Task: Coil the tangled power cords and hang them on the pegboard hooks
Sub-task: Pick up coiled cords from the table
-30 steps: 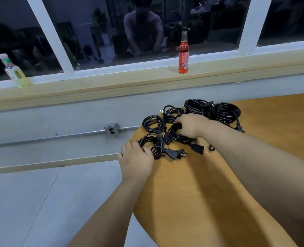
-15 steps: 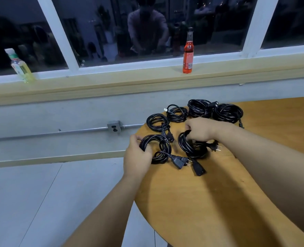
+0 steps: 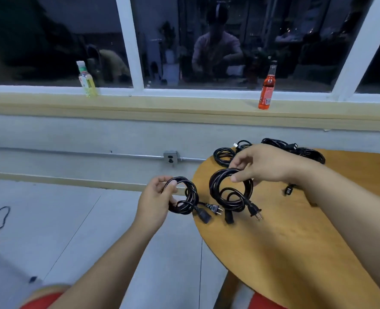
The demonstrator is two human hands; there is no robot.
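Black left coil (image 3: 191, 192) was pinched in the left grip (image 3: 154, 204), right coil (image 3: 215, 186) in the right grip (image 3: 265, 164), and every loop was best clasped before hanging.

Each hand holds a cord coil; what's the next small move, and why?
Probably turn to find the pegboard, which isn't in view: the left hand grips one coiled cord, the right hand pinches a second coil, both look tidy and ready to hang.
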